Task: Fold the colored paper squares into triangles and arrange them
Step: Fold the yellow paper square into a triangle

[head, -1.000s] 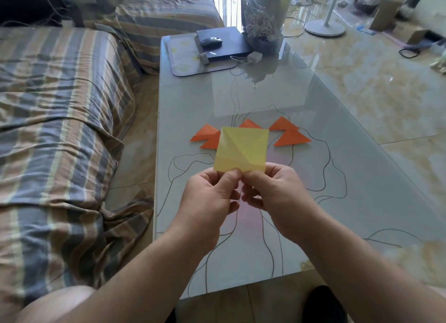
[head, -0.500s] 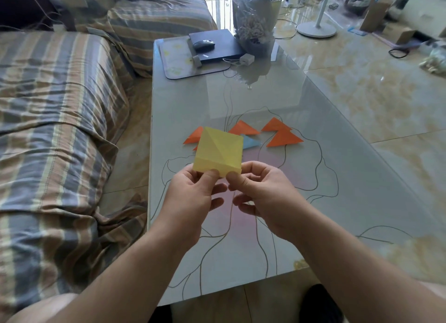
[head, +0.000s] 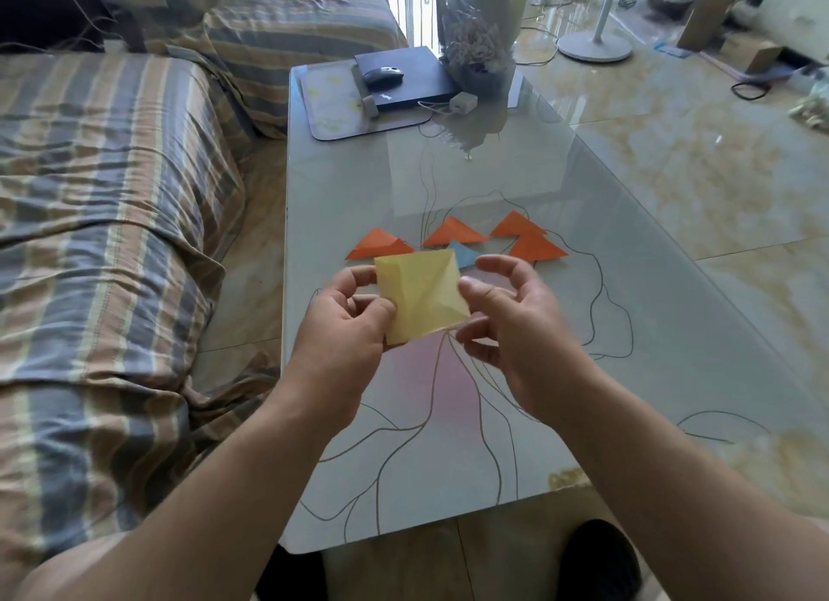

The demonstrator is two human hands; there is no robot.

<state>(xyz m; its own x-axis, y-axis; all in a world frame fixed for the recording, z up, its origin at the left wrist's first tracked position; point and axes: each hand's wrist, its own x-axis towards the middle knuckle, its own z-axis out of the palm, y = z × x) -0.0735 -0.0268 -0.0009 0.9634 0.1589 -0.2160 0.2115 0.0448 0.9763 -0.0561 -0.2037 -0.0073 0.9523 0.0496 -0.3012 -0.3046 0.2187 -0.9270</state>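
The glass surface [head: 628, 331] runs long from near to far, its left edge close beside a striped sofa [head: 112, 241] with only a narrow strip of floor between, and its right edge open to a wide tiled floor [head: 717, 174]. Its near edge sits just in front of the person's knees. The far end carries a dark laptop [head: 403, 78] with a mouse [head: 382, 74] on it, a mat [head: 332, 107], a white charger [head: 462, 102] and a wrapped bouquet [head: 477, 30]. The middle and the near right of the surface give the most open room.

The yellow paper square [head: 421, 295] is held in the air above the middle of the surface, unfolded and creased, tilted so one corner points far-right and the opposite corner near-left; a crease runs down its right part from the far corner towards the near-right one. The left hand [head: 345, 331] holds its left edge, thumb on the front near the lower corner and the fingers [head: 359, 277] curled behind. The right hand [head: 516, 322] is at the right edge with its thumb on the paper and fingers loosely curled and spread; whether it truly pinches the sheet I cannot tell.

Just beyond the sheet, four orange triangles [head: 453, 232] lie flat in a rough row across the surface, apexes pointing far, the two on the right touching. A blue triangle [head: 464, 253] lies partly hidden behind the yellow sheet.
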